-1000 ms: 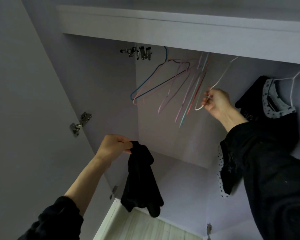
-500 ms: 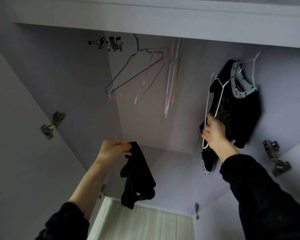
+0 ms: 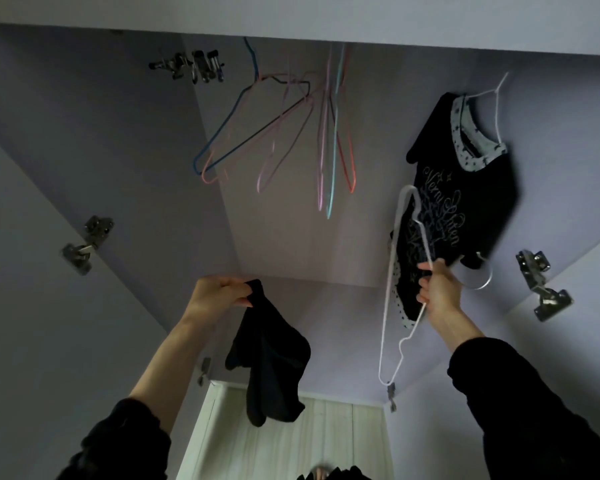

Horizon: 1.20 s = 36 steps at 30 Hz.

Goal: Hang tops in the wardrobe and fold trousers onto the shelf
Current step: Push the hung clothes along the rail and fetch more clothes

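Our right hand (image 3: 439, 294) has brought the white hanger (image 3: 400, 271) down off the rail, away from the coloured hangers (image 3: 291, 133) it hung beside a second ago; its fingers are curled round the wire near the hook. Our left hand (image 3: 219, 296) still pinches the black top (image 3: 269, 358) by its upper edge, the cloth dangling in the middle of the wardrobe opening. With hanger and garment both in hand, we judge that threading the top onto the hanger comes next. A black printed top (image 3: 465, 188) already hangs toward the wardrobe's right side, just behind the hanger. Between it and the coloured hangers the rail looks free, and the space below between the two open doors gives us room to work.
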Each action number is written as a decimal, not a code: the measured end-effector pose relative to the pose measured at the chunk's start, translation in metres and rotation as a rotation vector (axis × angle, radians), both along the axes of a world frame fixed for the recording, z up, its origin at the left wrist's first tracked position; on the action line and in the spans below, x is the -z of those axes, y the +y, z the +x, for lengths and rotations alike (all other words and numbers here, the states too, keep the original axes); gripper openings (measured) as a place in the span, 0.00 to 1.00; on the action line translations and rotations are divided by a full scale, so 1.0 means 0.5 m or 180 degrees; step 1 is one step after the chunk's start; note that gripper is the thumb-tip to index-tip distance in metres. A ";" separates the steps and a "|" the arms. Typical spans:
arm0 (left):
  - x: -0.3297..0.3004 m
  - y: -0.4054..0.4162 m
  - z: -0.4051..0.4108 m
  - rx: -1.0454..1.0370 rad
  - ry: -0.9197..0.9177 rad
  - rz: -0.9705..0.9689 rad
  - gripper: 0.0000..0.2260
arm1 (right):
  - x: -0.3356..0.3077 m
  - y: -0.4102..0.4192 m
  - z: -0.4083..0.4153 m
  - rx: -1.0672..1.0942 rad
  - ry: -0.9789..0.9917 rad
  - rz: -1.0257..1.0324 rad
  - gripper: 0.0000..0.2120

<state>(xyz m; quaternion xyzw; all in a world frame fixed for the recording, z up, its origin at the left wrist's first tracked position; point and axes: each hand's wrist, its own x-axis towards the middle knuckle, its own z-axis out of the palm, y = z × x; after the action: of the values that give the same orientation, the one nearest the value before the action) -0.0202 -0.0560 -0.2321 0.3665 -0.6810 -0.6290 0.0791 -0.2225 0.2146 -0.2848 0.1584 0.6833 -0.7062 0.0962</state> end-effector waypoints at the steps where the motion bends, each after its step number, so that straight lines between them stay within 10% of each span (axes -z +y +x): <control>1: 0.003 0.000 0.001 0.0009 -0.0099 -0.0008 0.09 | 0.009 -0.006 0.004 -0.0180 0.0021 0.0161 0.16; 6: 0.021 0.002 0.009 -0.0082 -0.0509 0.0161 0.08 | 0.019 -0.039 0.038 -0.0498 -0.0183 0.0360 0.21; 12: 0.011 0.009 0.017 -0.0184 -0.0558 0.0232 0.09 | 0.013 -0.030 0.070 0.0007 -0.0433 -0.0696 0.20; 25: 0.019 0.030 0.018 -0.0151 -0.0663 0.0123 0.09 | -0.060 -0.134 0.150 -0.1203 -0.0337 -0.2470 0.25; 36: -0.018 0.002 0.044 -0.0053 -0.0166 0.0170 0.11 | -0.052 -0.206 0.218 -0.1472 -0.0653 -0.1835 0.29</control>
<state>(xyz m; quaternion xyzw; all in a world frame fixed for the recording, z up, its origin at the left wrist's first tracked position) 0.0017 -0.0552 -0.2232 0.3904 -0.6628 -0.6365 0.0567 -0.1134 0.1114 -0.2586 0.0363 0.4612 -0.8095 0.3615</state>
